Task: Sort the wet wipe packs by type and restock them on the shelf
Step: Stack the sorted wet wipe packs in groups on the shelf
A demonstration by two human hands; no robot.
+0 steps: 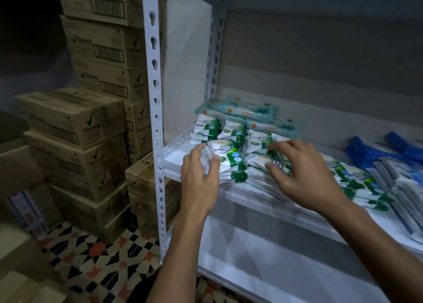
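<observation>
Small green-and-white wipe pack (225,159) is held by left hand (199,179), on white metal shelf (174,163) at 9 o'clock | right hand (302,172) spread wide, touching packs | pack should be set straight beside same-kind packs.

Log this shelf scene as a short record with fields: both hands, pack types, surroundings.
left hand: grips a stack of green-and-white pine wipe packs near the shelf front edge
right hand: fingers spread, touching the neighbouring green packs
back row: teal antibacterial packs
right side: blue packs
left of shelf: stacked cardboard boxes
</observation>
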